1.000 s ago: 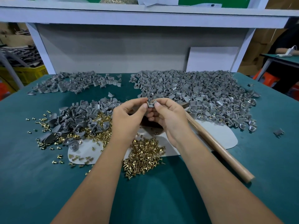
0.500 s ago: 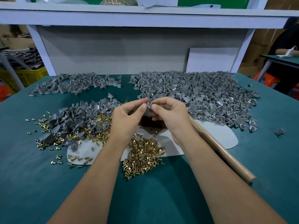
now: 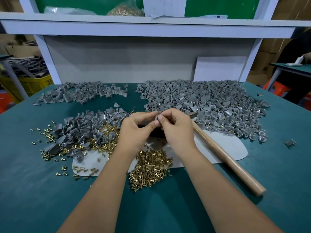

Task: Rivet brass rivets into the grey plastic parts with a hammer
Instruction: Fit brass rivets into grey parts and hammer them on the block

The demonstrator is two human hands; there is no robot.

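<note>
rivets lay in a loose brass heap on the green table just below your wrists, with more scattered among the left pile of grey parts. one grey part sat pinched between both your hands, raised over the dark block on the pale mat. your left hand had thumb and forefinger closed on the part's near edge, the other fingers curled under. your right hand pinched it from the other side with fingers bent; whether a rivet was also in those fingers was too small to tell.

you were likely dealing with a light, stiff plastic piece, small enough to twist or pop out of a fingertip pinch, so the flat edges beside the hole looked the best hold, keeping the hole itself clear. the rivets probably were smooth, slippery and quick to roll; taking one by the shank with its head outward seemed wise. the hammer lay just right of your right hand, its wooden handle pointing toward you and its head hidden near the big right pile. it would be the only heavy thing here; a hold low on the handle and light taps would likely spare the plastic from cracking.
</note>
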